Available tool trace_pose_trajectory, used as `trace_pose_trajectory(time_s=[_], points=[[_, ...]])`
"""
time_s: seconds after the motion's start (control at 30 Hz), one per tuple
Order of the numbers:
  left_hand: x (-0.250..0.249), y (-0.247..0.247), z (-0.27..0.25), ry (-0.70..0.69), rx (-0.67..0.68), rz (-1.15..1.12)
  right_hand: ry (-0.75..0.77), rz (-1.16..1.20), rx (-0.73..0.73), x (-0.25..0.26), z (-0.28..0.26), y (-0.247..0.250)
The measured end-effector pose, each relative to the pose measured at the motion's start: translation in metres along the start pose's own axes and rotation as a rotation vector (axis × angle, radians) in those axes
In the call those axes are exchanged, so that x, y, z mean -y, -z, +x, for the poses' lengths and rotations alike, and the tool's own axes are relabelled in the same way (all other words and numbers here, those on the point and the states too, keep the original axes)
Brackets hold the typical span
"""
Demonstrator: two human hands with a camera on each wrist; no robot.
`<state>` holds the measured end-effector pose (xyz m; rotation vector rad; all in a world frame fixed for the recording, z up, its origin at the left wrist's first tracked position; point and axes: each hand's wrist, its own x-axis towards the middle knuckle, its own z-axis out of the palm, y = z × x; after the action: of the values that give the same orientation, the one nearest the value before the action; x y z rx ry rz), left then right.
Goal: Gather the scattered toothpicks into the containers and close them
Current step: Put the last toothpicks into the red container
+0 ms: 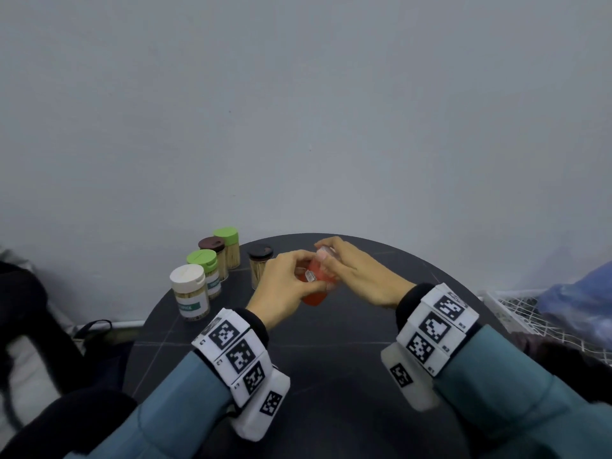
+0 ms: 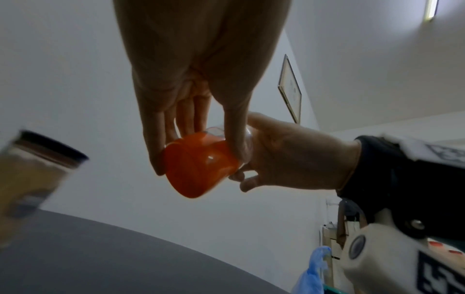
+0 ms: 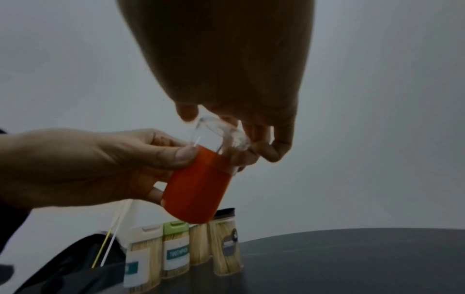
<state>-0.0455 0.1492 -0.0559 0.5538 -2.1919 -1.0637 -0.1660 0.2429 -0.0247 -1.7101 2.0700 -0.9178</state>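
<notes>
Gripping the orange plastic cylindrical container [image 1: 314, 288] between thumb and fingers, your left hand [image 1: 287, 283] holds it tilted above the table, while your right hand [image 1: 356, 270] pinches its clear plastic cap [image 3: 221, 135], both hands touching.

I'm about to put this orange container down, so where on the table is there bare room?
Bare patches: the table under and right of the hands, out to its right rim, and the near middle between the wrists. Crowded: the far left edge, where five jars stand close together. The orange container is held above the table by both hands.
</notes>
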Motion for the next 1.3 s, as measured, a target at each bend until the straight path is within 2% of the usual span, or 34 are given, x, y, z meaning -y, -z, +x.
trace_pose_trajectory(time_s=[0.07, 0.13, 0.27, 0.37, 0.5, 0.6, 0.8, 0.9, 1.07, 1.3], points=[[0.007, 0.021, 0.001, 0.042, -0.03, -0.023, 0.004, 0.174, -0.024, 0.01, 0.014, -0.007], [0.017, 0.044, 0.001, 0.091, -0.105, -0.05, -0.017, 0.212, -0.057, 0.016, 0.034, -0.016], [0.03, 0.087, -0.002, 0.154, -0.226, -0.091, -0.034, -0.026, -0.028, 0.015, 0.084, -0.045], [0.032, 0.11, -0.004, 0.15, -0.249, -0.073, -0.056, -0.201, 0.046, 0.013, 0.117, -0.07], [0.034, 0.126, -0.006, 0.179, -0.284, -0.099, -0.092, -0.313, 0.12, 0.011, 0.141, -0.094], [0.036, 0.127, -0.003, 0.208, -0.272, -0.096, -0.086, -0.371, 0.108, 0.005, 0.148, -0.098], [0.028, 0.099, 0.015, 0.213, -0.178, -0.12, -0.089, -0.294, 0.025, -0.017, 0.134, -0.065], [0.022, 0.067, 0.032, 0.226, -0.133, -0.136, -0.117, -0.247, -0.044, -0.035, 0.118, -0.033], [0.014, 0.0, 0.059, 0.271, 0.078, 0.019, -0.175, -0.246, -0.066, -0.07, 0.084, 0.014], [0.011, -0.067, 0.076, 0.356, 0.198, 0.071, -0.208, -0.175, -0.072, -0.115, 0.066, 0.037]])
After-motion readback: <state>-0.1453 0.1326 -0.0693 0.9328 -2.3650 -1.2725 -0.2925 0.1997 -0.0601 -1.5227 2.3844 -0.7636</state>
